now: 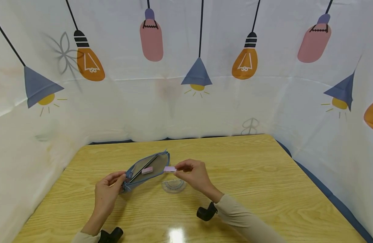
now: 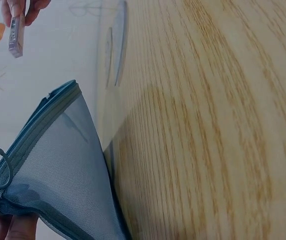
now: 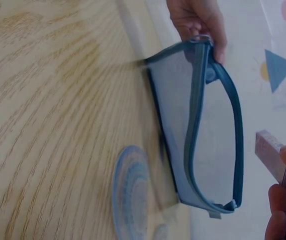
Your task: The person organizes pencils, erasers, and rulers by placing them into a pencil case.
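Note:
My left hand (image 1: 105, 194) pinches the near left end of a blue zip pencil pouch (image 1: 160, 163), whose mouth gapes upward. Inside it lie a dark, slim pencil or pen (image 1: 143, 169) and a pink eraser (image 1: 147, 170). Between thumb and fingertips, my right hand (image 1: 194, 173) holds a lilac eraser (image 1: 169, 169) beside the pouch's right rim. The right wrist view shows this eraser (image 3: 272, 155) apart from the pouch (image 3: 175, 100). See-through mesh forms the pouch side (image 2: 63, 160) in the left wrist view. Below the right hand, a clear protractor (image 1: 173, 186) lies flat.
All this is on a light wooden table (image 1: 250, 175). A white cloth (image 1: 122, 108) printed with lamps and bulbs hangs behind and at both sides. Black wrist-worn devices (image 1: 206, 212) sit under each forearm, close above the tabletop.

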A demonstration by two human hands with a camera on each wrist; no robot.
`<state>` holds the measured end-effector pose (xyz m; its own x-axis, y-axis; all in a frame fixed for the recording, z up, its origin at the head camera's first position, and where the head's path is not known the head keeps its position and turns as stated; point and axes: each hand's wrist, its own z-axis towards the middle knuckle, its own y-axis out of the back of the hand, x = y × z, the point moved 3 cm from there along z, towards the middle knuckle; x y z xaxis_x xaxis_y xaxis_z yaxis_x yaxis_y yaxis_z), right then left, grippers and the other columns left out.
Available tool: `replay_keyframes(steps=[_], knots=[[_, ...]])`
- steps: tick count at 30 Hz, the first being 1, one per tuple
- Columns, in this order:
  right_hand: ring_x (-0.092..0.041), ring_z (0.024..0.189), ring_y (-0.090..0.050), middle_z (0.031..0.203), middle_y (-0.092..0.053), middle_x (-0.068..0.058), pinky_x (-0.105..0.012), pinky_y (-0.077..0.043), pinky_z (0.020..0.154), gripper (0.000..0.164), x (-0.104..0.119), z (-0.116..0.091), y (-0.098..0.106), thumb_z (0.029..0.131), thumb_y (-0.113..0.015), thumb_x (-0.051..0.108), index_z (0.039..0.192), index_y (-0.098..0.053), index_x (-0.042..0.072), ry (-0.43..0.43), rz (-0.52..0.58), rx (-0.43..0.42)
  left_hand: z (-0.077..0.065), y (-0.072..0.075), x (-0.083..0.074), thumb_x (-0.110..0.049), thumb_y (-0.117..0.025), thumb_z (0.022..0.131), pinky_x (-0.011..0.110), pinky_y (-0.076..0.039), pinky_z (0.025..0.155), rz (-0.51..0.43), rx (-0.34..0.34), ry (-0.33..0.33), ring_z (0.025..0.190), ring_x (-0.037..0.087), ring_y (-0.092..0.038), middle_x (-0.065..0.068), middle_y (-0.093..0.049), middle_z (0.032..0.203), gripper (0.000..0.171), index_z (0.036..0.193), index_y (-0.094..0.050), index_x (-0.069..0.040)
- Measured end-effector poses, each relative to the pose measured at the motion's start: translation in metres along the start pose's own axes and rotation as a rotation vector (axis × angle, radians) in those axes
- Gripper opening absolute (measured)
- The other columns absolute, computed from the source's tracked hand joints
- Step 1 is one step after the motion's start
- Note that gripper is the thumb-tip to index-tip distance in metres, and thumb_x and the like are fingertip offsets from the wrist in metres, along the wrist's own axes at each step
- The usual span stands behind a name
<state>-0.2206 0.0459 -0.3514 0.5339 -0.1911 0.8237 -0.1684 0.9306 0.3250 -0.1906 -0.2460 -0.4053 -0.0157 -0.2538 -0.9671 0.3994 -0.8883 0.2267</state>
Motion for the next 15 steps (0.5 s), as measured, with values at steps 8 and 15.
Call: replay_keyframes(steps=[8,15], knots=[[-0.024,0.081,-0.068,0.091,-0.071,-0.014,-0.034,-0.055,0.071,0.014,-0.012,0.004,-0.007,0.080,-0.077,-0.004,0.093,-0.073,-0.004,-0.010,-0.009,-0.020,-0.001,-0.001,0.000,-0.019,-0.065,0.095,0.022,-0.054,0.062,0.000,-0.001,0.015,0.074,0.005,-0.064,-0.001,-0.070,0.088,0.028,0.113,-0.069,0.003],[-0.027,0.080,-0.068,0.090,-0.071,-0.011,-0.037,-0.056,0.069,0.015,-0.048,0.010,-0.017,0.078,-0.079,-0.004,0.092,-0.074,-0.002,-0.014,-0.012,-0.046,0.000,-0.002,0.000,-0.020,-0.065,0.096,0.022,-0.054,0.064,0.000,0.000,0.043,0.078,0.005,-0.064,0.001,-0.070,0.092,0.029,0.114,-0.068,0.002]])
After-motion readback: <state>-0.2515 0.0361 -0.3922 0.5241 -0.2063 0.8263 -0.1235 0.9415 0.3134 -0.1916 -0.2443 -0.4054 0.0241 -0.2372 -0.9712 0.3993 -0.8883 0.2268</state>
